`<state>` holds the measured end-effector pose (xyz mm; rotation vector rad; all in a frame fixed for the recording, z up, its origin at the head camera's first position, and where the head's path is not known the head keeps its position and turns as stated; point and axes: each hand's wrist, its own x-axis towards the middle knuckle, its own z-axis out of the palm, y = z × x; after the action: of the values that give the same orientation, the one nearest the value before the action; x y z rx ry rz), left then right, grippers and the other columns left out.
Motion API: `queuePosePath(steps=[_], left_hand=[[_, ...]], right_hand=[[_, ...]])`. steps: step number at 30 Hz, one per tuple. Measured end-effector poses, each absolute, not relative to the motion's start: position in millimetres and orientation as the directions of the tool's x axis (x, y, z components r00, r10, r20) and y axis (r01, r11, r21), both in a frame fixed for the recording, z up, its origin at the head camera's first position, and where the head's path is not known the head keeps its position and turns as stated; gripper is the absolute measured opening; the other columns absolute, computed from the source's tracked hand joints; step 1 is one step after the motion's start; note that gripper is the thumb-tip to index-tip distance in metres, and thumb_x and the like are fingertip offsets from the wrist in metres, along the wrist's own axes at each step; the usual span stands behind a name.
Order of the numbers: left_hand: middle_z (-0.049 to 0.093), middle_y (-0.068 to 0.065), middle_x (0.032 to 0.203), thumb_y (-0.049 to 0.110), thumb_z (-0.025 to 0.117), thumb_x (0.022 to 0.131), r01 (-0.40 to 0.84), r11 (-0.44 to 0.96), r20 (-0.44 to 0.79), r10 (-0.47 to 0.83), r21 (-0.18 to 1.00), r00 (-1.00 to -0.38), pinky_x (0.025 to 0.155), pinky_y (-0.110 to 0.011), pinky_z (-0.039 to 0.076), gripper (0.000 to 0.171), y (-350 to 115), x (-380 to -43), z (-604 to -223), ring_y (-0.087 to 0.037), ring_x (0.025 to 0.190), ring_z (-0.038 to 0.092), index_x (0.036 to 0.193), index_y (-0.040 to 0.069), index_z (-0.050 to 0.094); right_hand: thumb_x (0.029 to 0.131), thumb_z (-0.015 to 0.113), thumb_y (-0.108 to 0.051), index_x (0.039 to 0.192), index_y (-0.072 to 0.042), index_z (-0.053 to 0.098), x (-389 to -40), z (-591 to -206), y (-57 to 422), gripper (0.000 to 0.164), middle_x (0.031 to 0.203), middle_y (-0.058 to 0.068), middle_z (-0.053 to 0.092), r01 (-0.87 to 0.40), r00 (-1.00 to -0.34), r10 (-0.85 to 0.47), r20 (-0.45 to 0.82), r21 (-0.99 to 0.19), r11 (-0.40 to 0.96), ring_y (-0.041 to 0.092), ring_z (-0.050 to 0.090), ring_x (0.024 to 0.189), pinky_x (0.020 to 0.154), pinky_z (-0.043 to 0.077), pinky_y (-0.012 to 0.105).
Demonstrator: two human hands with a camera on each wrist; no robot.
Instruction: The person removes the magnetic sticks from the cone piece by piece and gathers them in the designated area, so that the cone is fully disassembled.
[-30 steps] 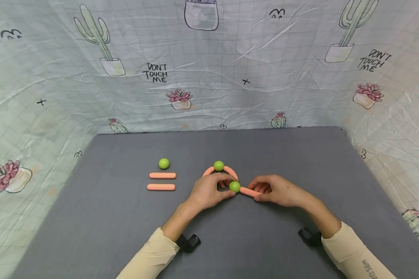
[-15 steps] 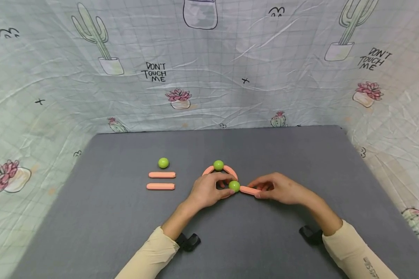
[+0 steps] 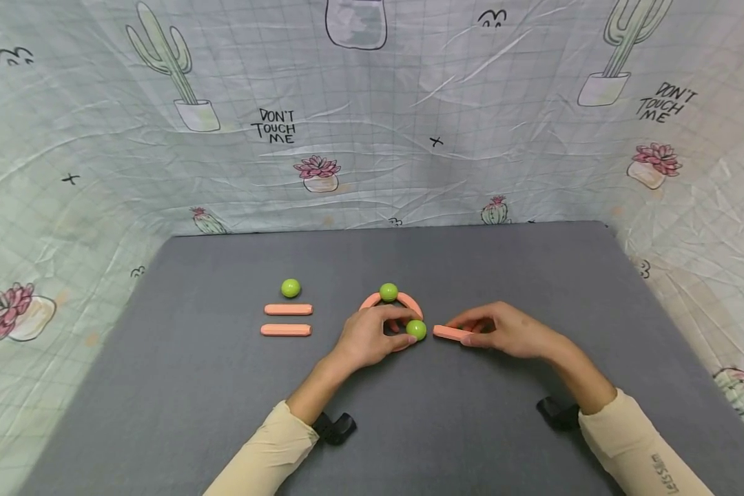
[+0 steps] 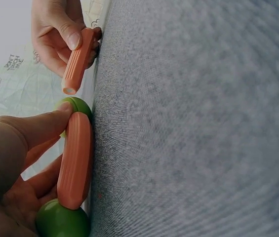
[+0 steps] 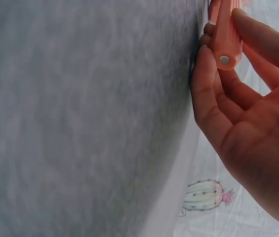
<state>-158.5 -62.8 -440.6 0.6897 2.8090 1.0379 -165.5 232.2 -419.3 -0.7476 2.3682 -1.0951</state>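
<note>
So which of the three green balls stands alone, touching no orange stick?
The far-left green ball, lying alone behind the two parallel straight sticks. The other two balls join the curved sticks by the left hand.

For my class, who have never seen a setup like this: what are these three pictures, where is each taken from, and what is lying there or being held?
A person works with two bare hands. One camera sits on the head; the sideways close-ups come from cameras on each wrist. On the grey table lie two straight orange sticks and a loose green ball. The left hand steadies an arch of curved orange pieces joined by green balls. The right hand pinches another orange stick, just apart from the nearest ball.
</note>
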Motion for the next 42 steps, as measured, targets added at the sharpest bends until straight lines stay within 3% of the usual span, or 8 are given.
queuePosePath(steps=[19,33,42], left_hand=[[0.076,0.011,0.095,0.032,0.086,0.087,0.368,0.664,0.070,0.431,0.651,-0.900,0.072,-0.026,0.050,0.034,-65.0,-157.6,-438.6,-0.004,0.089,0.070,0.119,0.034,0.077],[0.075,0.011,0.092,0.033,0.087,0.085,0.372,0.675,0.082,0.421,0.637,-0.904,0.071,-0.026,0.049,0.034,-66.6,-158.3,-441.7,-0.004,0.088,0.069,0.117,0.035,0.077],[0.075,0.010,0.095,0.032,0.087,0.087,0.374,0.671,0.077,0.428,0.640,-0.901,0.073,-0.026,0.050,0.033,-65.7,-158.0,-440.3,-0.005,0.089,0.069,0.118,0.034,0.076]], right_hand=[[0.095,0.078,-0.022,0.121,-0.018,0.078,-180.7,-412.7,253.9,0.027,0.118,0.003,0.077,-0.246,-0.888,-0.446,-0.111,-0.704,0.666,0.017,0.066,0.100,0.081,0.052,0.025],[0.097,0.075,-0.021,0.123,-0.012,0.077,-196.1,-415.4,273.4,0.027,0.121,0.010,0.077,-0.260,-0.912,-0.404,-0.067,-0.667,0.698,0.022,0.068,0.107,0.084,0.051,0.024],[0.098,0.074,-0.021,0.127,-0.011,0.075,-205.0,-415.2,285.5,0.030,0.126,0.013,0.075,-0.231,-0.920,-0.380,-0.101,-0.644,0.730,0.031,0.067,0.116,0.091,0.052,0.034]])
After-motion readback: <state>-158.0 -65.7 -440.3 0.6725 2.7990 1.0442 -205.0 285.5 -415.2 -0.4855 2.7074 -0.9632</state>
